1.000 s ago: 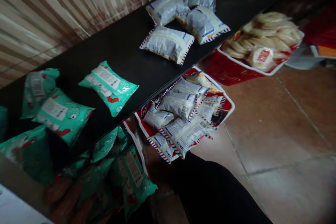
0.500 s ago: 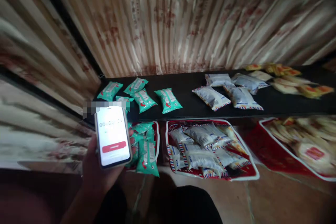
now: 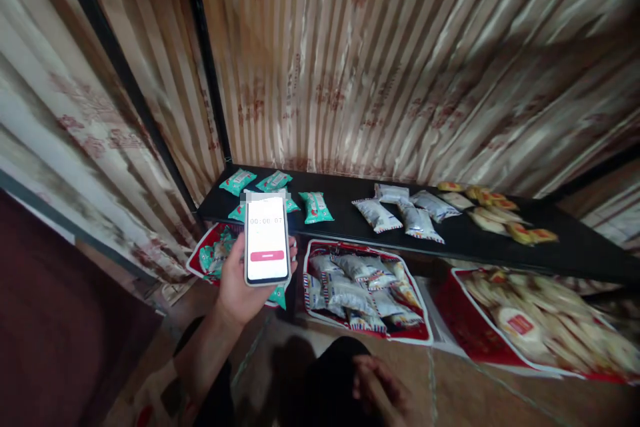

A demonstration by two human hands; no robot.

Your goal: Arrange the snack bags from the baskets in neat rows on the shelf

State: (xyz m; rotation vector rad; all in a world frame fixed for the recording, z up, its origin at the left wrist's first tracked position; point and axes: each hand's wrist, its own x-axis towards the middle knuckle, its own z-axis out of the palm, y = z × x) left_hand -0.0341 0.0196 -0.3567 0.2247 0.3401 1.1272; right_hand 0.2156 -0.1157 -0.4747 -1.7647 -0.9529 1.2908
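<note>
My left hand (image 3: 243, 290) is closed around a smartphone (image 3: 267, 247), thumb along one side and fingertips at the other. Its bright screen shows timer digits above a red button. Behind the phone, green snack packets (image 3: 237, 182) lie on a black shelf (image 3: 345, 230), some partly covered by it. Lower down, my left hand hides part of a basket of green packets (image 3: 215, 257). My right hand (image 3: 383, 387) is low near my dark-clothed knee, dim and slightly blurred, with fingers curled together and no object visible in them.
White-and-blue packets (image 3: 377, 215) and yellow-and-cream packets (image 3: 500, 220) also lie on the shelf. Below stand a basket (image 3: 429, 330) of white-and-blue packets and a red basket (image 3: 463, 320) of pale round packaged items. Black frame posts (image 3: 207, 67) and patterned curtains (image 3: 350, 80) enclose the shelf.
The view has tilted up and shifted, showing more curtain and a top bar. The phone appears farther right and more upright, still in my left hand. My right hand has come into view.
</note>
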